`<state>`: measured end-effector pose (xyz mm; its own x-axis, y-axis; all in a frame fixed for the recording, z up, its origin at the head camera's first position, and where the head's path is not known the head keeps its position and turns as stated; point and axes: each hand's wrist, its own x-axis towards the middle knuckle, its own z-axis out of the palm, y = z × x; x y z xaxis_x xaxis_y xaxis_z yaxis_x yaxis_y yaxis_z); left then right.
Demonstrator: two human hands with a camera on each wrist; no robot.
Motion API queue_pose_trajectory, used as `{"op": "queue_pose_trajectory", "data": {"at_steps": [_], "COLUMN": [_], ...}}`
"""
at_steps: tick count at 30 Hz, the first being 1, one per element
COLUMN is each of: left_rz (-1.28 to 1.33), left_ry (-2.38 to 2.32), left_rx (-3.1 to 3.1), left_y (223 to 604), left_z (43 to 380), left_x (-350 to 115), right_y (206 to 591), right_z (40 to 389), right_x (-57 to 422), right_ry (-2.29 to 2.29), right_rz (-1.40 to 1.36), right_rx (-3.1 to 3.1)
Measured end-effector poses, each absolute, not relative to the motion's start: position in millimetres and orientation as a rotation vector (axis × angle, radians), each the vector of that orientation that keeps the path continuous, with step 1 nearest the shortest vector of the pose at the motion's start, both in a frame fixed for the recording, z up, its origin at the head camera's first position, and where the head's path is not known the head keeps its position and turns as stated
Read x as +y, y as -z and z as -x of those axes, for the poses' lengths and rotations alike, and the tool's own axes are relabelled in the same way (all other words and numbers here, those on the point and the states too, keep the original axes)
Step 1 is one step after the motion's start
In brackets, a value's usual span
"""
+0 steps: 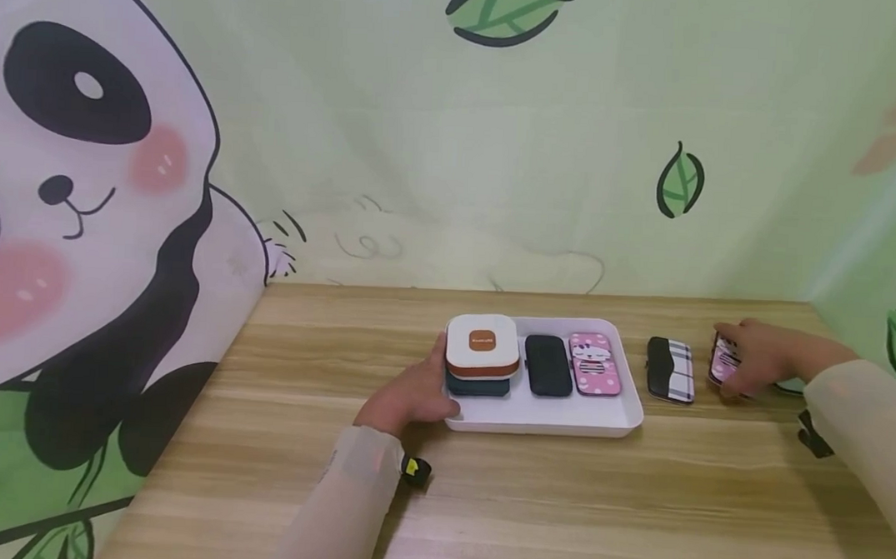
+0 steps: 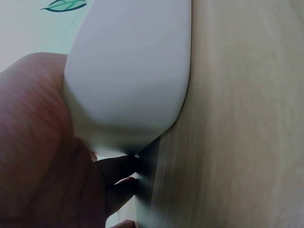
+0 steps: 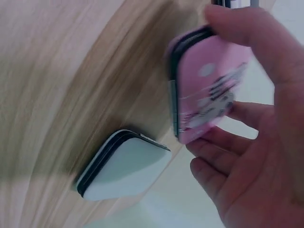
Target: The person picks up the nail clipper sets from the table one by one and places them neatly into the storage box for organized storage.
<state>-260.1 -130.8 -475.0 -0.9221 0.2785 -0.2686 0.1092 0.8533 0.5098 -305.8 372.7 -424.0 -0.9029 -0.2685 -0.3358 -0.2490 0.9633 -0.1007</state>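
1. Head view. A white tray (image 1: 547, 417) sits mid-surface (image 1: 558, 501). It carries a white-and-orange box (image 1: 483, 346) stacked on a dark box (image 1: 477, 387), then a black case (image 1: 548, 365) and a pink case (image 1: 594, 364) side by side. The left hand (image 1: 411, 395) rests against the tray's left edge, fingers touching its rim. A plaid case (image 1: 670, 369) lies on the surface just right of the tray. Farther right, the right hand (image 1: 752, 357) pinches a second pink case (image 1: 724, 361), tilted up on edge.

2. Left wrist view. The tray (image 2: 133, 76) fills the frame from below its outer wall. The left hand (image 2: 42, 156) lies against that wall, palm alongside and fingertips (image 2: 121, 166) tucked at the base where tray meets surface (image 2: 237, 118). The fingers look fairly straight, not wrapped round.

3. Right wrist view. The right hand (image 3: 256, 142) holds the second pink case (image 3: 209, 95), thumb on one long edge and fingers on the other, lifted off the surface (image 3: 71, 71). A pale green case (image 3: 123, 166) lies flat just beside it.

4. Handling, as a judgement. The case looks small, light and rigid with a smooth, possibly slippery shell. A pinch across the two long edges, as shown, seems the secure place to take hold.
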Motion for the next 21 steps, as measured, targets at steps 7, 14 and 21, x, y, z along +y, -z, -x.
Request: {"op": "queue_pose_trajectory", "data": {"at_steps": [7, 14, 21], "left_rz": [-0.29, -0.29, -0.285], "left_ry": [-0.745, -0.747, -0.731], "left_rx": [2.686, 2.692, 2.692], "left_y": [477, 473, 472], "left_z": [262, 259, 258], "left_x": [-131, -131, -130], "right_y": [416, 407, 399], "right_z": [308, 310, 306], "right_x": [366, 351, 332], "right_ry": [0.068, 0.068, 0.082], "right_rz": [0.472, 0.531, 0.584], "right_rx": [2.869, 2.889, 2.91]}}
